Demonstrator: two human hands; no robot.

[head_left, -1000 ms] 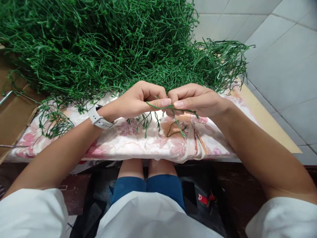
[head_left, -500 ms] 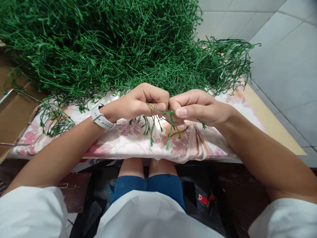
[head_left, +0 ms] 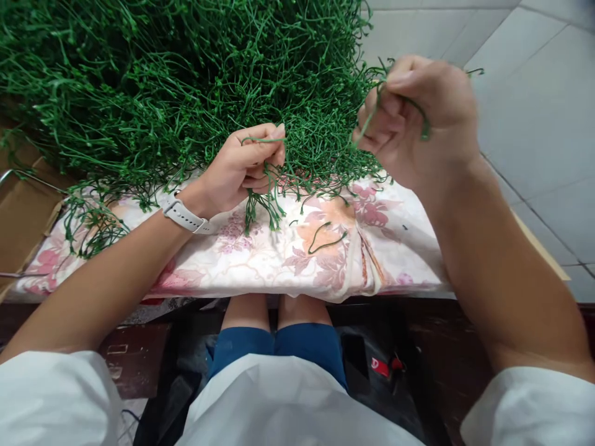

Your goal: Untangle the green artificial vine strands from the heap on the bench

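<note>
My left hand [head_left: 248, 162], with a white watch [head_left: 185, 217] at its wrist, is closed on several thin green plastic stems [head_left: 263, 207]. Their forked ends hang below the fingers, and one stem sticks out at the pinched thumb and forefinger. My right hand [head_left: 418, 114] is raised at the upper right, blurred by motion, with a green stem [head_left: 370, 122] pinched between thumb and fingers. Behind both hands rises a large heap of green plastic stems [head_left: 195, 80]. One loose dark green stem [head_left: 325, 244] lies bent on the floral cloth [head_left: 279, 266].
A small bunch of stems [head_left: 95, 217] lies at the cloth's left end, beside an open cardboard box [head_left: 28, 210] with a metal rod. White tiled wall [head_left: 534, 111] stands at the right. Below the table edge are a dark phone [head_left: 356, 360] and a red tag [head_left: 380, 367].
My hands, together over the cloth before, are now apart. The right has gone up and right with a stem; the left has moved slightly left and up, keeping its bunch.
</note>
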